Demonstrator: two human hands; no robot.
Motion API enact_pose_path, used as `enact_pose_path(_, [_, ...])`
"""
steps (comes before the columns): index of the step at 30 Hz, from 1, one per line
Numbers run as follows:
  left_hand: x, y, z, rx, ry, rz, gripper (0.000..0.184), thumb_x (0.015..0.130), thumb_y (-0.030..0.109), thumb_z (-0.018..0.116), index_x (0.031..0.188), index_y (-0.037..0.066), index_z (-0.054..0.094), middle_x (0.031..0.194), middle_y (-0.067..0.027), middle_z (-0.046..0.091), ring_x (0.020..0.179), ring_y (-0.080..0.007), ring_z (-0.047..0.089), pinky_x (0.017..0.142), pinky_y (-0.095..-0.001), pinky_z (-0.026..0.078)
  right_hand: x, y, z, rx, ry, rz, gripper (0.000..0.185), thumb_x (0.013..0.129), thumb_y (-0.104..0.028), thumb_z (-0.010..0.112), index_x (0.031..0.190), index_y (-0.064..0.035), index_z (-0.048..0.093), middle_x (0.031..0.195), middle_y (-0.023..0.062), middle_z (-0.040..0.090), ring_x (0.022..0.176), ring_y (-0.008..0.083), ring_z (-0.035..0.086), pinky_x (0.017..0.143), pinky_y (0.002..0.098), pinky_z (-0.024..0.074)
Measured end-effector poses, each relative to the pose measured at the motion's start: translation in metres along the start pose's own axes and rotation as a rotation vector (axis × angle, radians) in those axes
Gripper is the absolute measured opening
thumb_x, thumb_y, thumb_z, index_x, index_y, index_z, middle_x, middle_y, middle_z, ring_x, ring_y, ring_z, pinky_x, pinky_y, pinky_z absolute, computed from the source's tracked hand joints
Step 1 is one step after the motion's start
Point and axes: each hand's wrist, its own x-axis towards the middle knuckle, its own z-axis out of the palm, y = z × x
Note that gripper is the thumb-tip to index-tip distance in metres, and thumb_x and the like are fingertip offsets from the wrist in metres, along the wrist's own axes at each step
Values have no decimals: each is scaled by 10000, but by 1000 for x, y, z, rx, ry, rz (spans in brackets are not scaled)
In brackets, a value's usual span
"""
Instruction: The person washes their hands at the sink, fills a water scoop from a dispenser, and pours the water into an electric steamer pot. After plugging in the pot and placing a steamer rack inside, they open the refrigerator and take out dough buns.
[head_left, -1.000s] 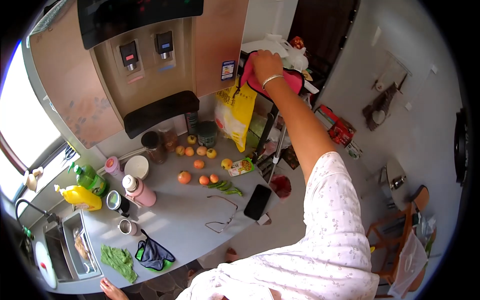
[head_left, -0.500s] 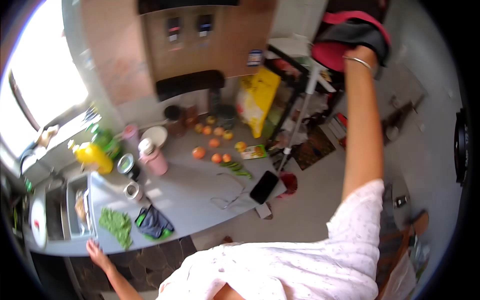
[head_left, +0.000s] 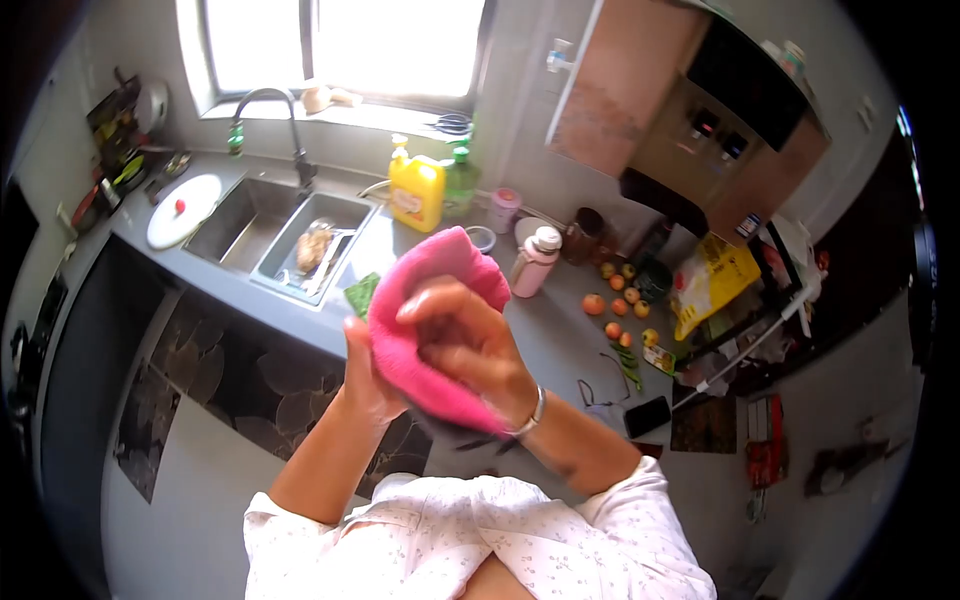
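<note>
A pink cloth [head_left: 425,375] with a dark underside is held up in front of my chest, curled round into a cupped shape. My right hand [head_left: 475,345], with a bangle at the wrist, has its fingers bent on the pink face; they are a little blurred. From the left side, my left hand [head_left: 367,380] grips the cloth, thumb showing and the other fingers hidden behind it. Just beyond the cloth, a bit of green cloth [head_left: 362,294] shows on the grey counter [head_left: 555,335].
A double sink [head_left: 245,225] with a tap [head_left: 300,150] lies beyond, at the left. Yellow bottle [head_left: 415,192], green bottle [head_left: 458,182] and pink flask [head_left: 536,262] stand along the back. Several round fruits [head_left: 618,305], glasses [head_left: 600,392] and a phone [head_left: 648,417] are at the right.
My right hand has come down from the upper right with the pink and dark cloth. My left hand has left the counter's edge and joined it. The view has swung left to the sink.
</note>
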Motion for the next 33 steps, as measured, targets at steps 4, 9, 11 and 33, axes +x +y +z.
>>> enact_pose_path(4, [-35, 6, -22, -714, 453, 168, 442, 1008, 302, 424, 1387, 90, 342, 1223, 19, 508, 947, -85, 554, 531, -151, 430, 42, 46, 50, 1180, -152, 134, 529, 1018, -425, 319, 1509, -280, 186, 1108, 43, 488, 868, 152, 501, 610, 237, 483])
enact_pose_path(9, [-55, 3, -53, -437, 430, 290, 472, 995, 348, 447, 1370, 72, 370, 1238, -8, 513, 1016, -94, 532, 672, -189, 419, 68, 86, 93, 896, -46, 105, 487, 1016, -405, 365, 1466, -226, 309, 1047, 95, 557, 764, 149, 509, 497, 220, 436])
enact_pose_path(11, [-67, 4, -59, -353, 453, 341, 487, 990, 367, 456, 1364, 65, 381, 1244, -18, 514, 1043, -98, 523, 729, -204, 414, 74, 89, 114, 655, 76, 121, 421, 1016, -346, 409, 1394, -162, 408, 947, 88, 573, 688, 130, 509, 478, 207, 407])
enact_pose_path(33, [-61, 154, -43, 1430, 494, 789, 496, 822, 478, 681, 1078, 53, 679, 858, -74, 598, 786, -134, 587, 675, -282, 453, 8, 192, 118, 785, 145, 873, 374, 978, -292, 494, 1293, -90, 486, 1204, 71, 584, 1038, 202, 597, 918, 385, 495])
